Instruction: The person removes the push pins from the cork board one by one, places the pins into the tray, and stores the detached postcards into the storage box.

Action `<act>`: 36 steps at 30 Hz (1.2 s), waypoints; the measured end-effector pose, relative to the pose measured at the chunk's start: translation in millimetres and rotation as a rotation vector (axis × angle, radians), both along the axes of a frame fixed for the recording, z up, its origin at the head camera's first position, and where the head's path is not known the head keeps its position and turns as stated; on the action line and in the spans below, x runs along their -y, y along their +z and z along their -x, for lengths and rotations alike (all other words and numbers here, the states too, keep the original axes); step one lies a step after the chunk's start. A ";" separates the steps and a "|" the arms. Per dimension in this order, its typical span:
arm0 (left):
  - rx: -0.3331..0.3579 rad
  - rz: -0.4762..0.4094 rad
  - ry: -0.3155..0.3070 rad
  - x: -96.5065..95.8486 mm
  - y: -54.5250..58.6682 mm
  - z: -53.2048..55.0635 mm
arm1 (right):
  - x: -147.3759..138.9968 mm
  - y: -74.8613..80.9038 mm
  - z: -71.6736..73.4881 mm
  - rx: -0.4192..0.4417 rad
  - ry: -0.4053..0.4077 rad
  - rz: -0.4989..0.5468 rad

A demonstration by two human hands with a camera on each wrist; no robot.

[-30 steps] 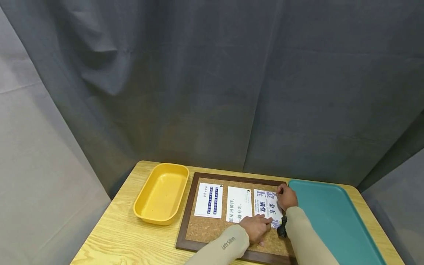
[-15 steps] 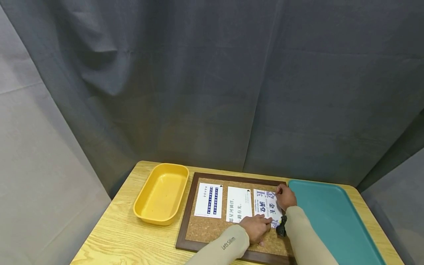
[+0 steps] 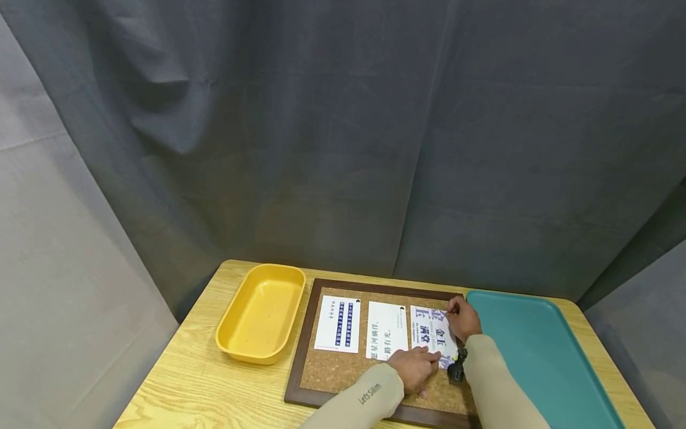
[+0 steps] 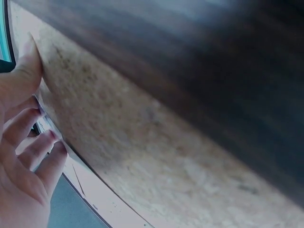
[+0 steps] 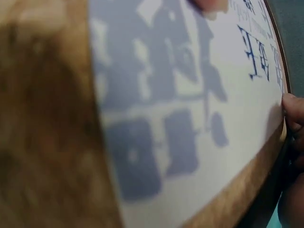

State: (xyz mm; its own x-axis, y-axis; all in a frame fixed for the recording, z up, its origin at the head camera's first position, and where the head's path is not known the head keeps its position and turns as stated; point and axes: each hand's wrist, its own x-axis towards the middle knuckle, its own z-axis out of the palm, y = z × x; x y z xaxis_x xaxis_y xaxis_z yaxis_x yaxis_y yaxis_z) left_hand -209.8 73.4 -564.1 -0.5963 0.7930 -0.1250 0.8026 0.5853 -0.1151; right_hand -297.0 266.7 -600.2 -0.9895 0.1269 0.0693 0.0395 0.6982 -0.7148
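Note:
A white card with purple and dark blue characters (image 3: 432, 331) lies on the right part of a brown-framed cork board (image 3: 343, 372). My left hand (image 3: 414, 367) rests its outstretched fingertips on the card's lower part. In the left wrist view the left hand (image 4: 28, 161) spreads its fingers, with the thumb against the cork. At the card's upper right corner, my right hand (image 3: 464, 317) has its fingers curled and bunched together. The right wrist view catches the right hand (image 5: 294, 128) by the card's far edge. Whatever sits between its fingertips is hidden.
Two more cards lie on the board: a white card with blue bands (image 3: 337, 325) and a white card with dark characters (image 3: 387, 328). Left of the board stands a yellow basin (image 3: 261, 314); a teal tray (image 3: 530, 345) lies to its right. A grey curtain (image 3: 332, 137) hangs behind the table.
My right wrist sways slightly left and then back right, its fingertips staying at the card's upper corner. The left hand and the cards keep their places.

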 end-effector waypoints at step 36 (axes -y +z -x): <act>0.019 0.037 0.042 -0.3 -0.2 -0.3 | -10.2 6.8 7.2 0.028 0.134 -0.018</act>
